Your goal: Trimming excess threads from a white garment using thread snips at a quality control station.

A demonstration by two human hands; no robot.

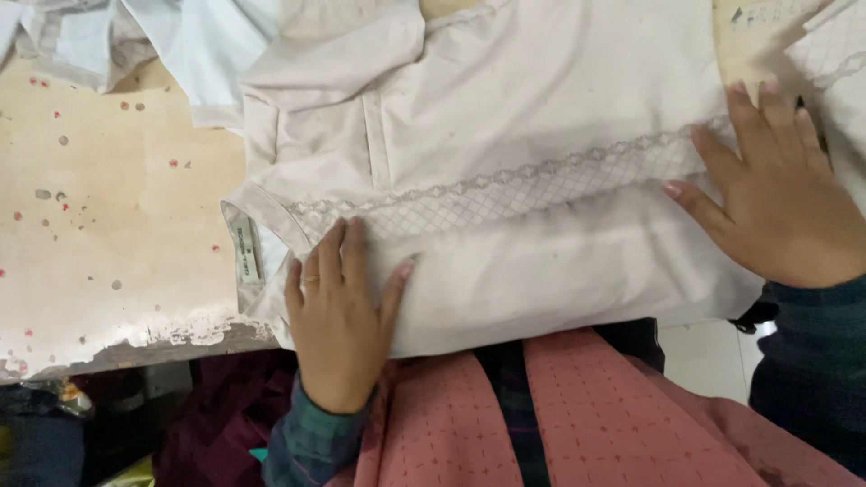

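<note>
Head view: pale blue cloth [194, 45] beside cream garment [541, 117].

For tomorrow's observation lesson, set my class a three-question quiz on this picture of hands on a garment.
1. True or false: both hands lie flat on the garment.
2. Which hand wears a ring? A left, B right.
3. Fill in: the lace band runs from the collar toward the ____ hand.

Key:
1. True: left hand and right hand press palms down.
2. A.
3. Right.
</note>
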